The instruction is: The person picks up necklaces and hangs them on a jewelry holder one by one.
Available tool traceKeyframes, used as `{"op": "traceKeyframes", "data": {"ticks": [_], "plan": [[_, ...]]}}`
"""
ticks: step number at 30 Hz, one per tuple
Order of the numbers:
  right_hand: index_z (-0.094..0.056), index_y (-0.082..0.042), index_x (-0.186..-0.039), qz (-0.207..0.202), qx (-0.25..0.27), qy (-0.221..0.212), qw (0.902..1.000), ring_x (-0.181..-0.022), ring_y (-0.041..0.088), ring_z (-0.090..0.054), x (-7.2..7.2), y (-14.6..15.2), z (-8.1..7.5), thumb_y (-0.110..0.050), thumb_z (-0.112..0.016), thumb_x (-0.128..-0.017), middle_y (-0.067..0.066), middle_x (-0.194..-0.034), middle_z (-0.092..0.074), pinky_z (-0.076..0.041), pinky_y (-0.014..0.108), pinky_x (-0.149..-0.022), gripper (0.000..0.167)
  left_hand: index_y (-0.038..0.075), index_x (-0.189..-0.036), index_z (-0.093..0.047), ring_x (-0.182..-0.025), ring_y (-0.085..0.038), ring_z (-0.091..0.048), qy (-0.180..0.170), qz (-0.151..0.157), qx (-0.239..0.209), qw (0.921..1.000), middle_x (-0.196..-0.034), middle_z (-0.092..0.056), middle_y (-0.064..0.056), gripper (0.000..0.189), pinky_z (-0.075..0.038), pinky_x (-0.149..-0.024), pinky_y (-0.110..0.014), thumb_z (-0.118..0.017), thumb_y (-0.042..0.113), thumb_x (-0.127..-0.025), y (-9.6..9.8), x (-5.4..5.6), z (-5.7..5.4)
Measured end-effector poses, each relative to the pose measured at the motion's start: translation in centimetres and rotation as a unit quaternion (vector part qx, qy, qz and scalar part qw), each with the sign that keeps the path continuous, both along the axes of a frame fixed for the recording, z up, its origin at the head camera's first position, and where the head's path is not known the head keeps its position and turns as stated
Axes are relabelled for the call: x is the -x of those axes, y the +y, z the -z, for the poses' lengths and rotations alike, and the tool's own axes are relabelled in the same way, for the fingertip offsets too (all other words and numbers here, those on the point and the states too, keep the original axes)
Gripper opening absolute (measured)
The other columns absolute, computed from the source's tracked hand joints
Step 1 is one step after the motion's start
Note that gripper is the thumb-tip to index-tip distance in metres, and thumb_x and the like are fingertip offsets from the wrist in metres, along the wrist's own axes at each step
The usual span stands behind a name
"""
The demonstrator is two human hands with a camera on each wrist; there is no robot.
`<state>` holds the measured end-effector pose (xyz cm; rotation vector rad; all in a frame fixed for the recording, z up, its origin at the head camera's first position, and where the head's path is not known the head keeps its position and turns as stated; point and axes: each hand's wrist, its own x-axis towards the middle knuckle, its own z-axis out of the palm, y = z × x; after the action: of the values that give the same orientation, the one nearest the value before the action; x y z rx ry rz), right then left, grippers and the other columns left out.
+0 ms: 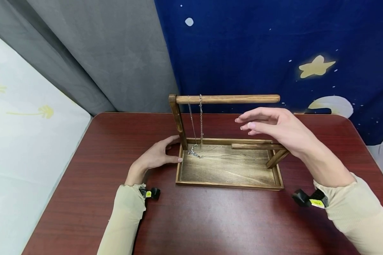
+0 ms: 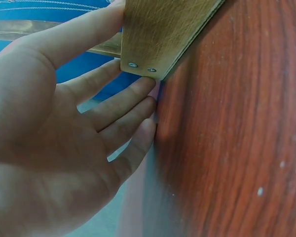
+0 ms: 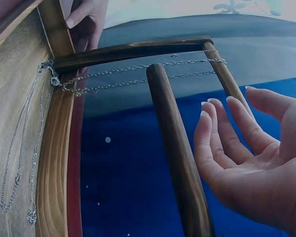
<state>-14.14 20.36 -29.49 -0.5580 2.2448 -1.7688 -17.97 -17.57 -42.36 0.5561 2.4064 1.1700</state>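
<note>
A wooden jewelry stand has a shallow tray, a tall upper bar and a lower bar. Silver chain necklaces hang over the upper bar near its left post; their lower ends reach the tray, where more chain lies on the tray floor. My left hand rests against the tray's left end, thumb and fingers extended, beside two screws in the left wrist view. Above the lower bar is my right hand, fingers loosely bent, holding nothing. The lower bar's right end is partly hidden behind it.
The stand sits on a reddish-brown table. Behind the table hang a grey curtain and a blue curtain with stars and a moon. A white patterned cloth borders the left side.
</note>
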Motion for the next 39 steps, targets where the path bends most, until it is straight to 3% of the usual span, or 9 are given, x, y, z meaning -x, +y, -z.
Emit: {"op": "traceKeyframes", "data": {"ticks": [14,33,39], "plan": [[-0.064,0.000,-0.127,0.001,-0.017,0.010,0.9998,-0.103,0.025,-0.068,-1.7,0.8,0.3,-0.009,-0.061,-0.099,0.010,-0.122,-0.069,-0.058,0.031,-0.083,0.029,0.009,-0.153,-0.037,-0.139,-0.032,-0.040,0.001,0.000,0.000,1.0000,-0.154,-0.040,-0.011,0.085,-0.035,-0.113,-0.047,-0.083,0.024,-0.083,0.0,0.0,-0.1],[-0.056,-0.001,-0.138,-0.043,0.001,-0.009,0.9990,-0.105,0.027,-0.069,-3.3,1.3,1.3,-0.004,-0.056,-0.101,0.012,-0.124,-0.068,-0.058,0.034,-0.082,0.037,0.010,-0.153,-0.037,-0.139,-0.033,-0.040,0.001,0.001,-0.005,1.0000,-0.154,-0.040,-0.011,0.085,-0.035,-0.112,-0.048,-0.082,0.024,-0.084,0.0,0.0,0.1],[-0.057,-0.006,-0.138,-0.037,-0.020,-0.012,0.9991,-0.106,0.026,-0.069,-3.8,1.5,1.3,-0.005,-0.057,-0.101,0.010,-0.125,-0.068,-0.059,0.035,-0.075,0.037,0.010,-0.153,-0.037,-0.139,-0.032,-0.041,0.004,0.003,-0.005,1.0000,-0.154,-0.041,-0.011,0.083,-0.036,-0.112,-0.047,-0.082,0.023,-0.084,0.0,0.1,0.1]]}}
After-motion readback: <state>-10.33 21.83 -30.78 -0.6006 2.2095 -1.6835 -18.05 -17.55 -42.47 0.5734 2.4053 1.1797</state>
